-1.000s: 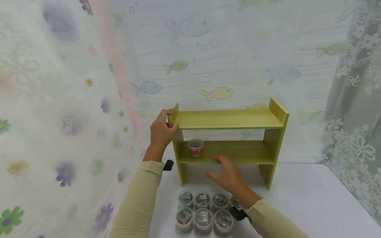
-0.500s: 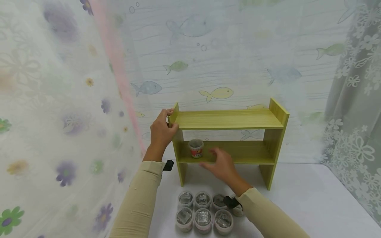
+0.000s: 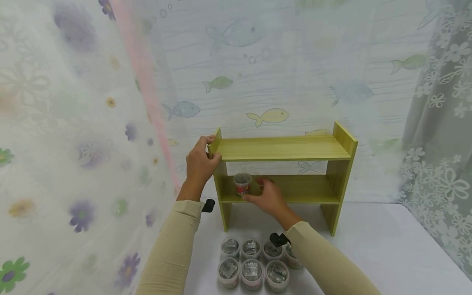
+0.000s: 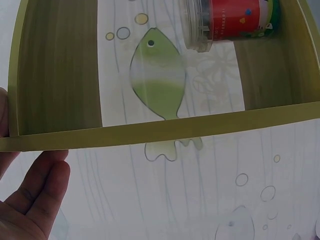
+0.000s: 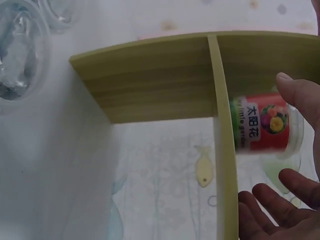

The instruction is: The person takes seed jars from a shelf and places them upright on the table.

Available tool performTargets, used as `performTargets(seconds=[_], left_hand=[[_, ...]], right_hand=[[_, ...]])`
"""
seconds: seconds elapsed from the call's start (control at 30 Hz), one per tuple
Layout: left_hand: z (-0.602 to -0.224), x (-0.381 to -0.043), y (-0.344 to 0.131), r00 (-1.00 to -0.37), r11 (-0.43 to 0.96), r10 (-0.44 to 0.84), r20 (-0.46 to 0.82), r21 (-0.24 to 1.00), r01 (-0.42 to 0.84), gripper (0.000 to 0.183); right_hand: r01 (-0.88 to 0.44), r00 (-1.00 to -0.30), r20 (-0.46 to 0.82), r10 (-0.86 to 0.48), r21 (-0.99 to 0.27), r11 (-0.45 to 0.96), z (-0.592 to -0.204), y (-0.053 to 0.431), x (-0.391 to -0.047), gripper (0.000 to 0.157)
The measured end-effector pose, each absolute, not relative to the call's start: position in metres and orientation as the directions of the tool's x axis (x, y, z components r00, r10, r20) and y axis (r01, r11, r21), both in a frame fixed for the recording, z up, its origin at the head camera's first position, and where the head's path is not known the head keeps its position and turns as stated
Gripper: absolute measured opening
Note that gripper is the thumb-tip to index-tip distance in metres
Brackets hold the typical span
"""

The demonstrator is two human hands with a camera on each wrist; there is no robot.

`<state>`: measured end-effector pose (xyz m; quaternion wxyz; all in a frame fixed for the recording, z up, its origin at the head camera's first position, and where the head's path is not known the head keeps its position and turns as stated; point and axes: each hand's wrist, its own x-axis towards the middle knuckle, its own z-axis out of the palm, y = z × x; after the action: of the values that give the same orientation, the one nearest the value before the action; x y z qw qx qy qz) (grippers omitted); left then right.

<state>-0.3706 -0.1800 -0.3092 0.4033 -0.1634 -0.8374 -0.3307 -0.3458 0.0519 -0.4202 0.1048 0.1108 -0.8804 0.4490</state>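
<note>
A small yellow-green wooden shelf (image 3: 284, 148) stands on the white table. My left hand (image 3: 200, 159) grips the top of its left side panel, thumb on the front edge; in the left wrist view, the fingers (image 4: 54, 187) lie along that panel. A clear plastic cup (image 3: 242, 183) with a red label sits upright at the left end of the middle board. Its label in the right wrist view shows flowers and the words "little garden". My right hand (image 3: 268, 198) is just right of the cup, thumb and fingers spread apart, the thumb (image 5: 295, 92) close by its rim.
In front of the shelf stand several clear round tubs (image 3: 252, 270) in two rows, silvery packets showing inside. The right forearm passes over the tubs at the right end. Patterned curtains (image 3: 273, 82) hang behind and a flowered sheet (image 3: 81, 164) hangs at the left.
My right hand has moved left and slightly up, along the middle board to the cup. The left hand keeps its grip on the shelf, and the cup stays in place.
</note>
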Motion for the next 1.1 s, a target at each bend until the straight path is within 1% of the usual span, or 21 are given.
performTargets(seconds=[0.27, 0.4, 0.5, 0.57, 0.8, 1.1], left_hand=[[-0.313, -0.374, -0.182, -0.622, 0.736, 0.002, 0.783, 0.42, 0.531, 0.036], [-0.312, -0.375, -0.181, -0.619, 0.746, 0.001, 0.785, 0.412, 0.524, 0.036], [-0.31, -0.375, -0.18, -0.613, 0.746, 0.005, 0.79, 0.406, 0.529, 0.036], [-0.31, -0.374, -0.18, -0.616, 0.744, 0.002, 0.788, 0.41, 0.528, 0.036], [-0.311, -0.374, -0.18, -0.62, 0.743, -0.008, 0.784, 0.42, 0.521, 0.036], [-0.311, -0.37, -0.179, -0.619, 0.744, -0.003, 0.786, 0.415, 0.523, 0.036]], right_hand=[[-0.268, -0.963, 0.23, -0.138, -0.832, 0.485, -0.417, 0.04, -0.363, 0.083], [-0.245, -0.969, 0.203, -0.143, -0.869, 0.429, -0.416, 0.034, -0.369, 0.088], [-0.234, -0.972, 0.195, -0.133, -0.881, 0.41, -0.415, 0.031, -0.374, 0.092], [-0.226, -0.973, 0.19, -0.128, -0.886, 0.404, -0.415, 0.029, -0.376, 0.093], [-0.232, -0.972, 0.198, -0.123, -0.886, 0.401, -0.413, 0.026, -0.378, 0.073], [-0.234, -0.971, 0.191, -0.141, -0.88, 0.414, -0.409, 0.035, -0.375, 0.069]])
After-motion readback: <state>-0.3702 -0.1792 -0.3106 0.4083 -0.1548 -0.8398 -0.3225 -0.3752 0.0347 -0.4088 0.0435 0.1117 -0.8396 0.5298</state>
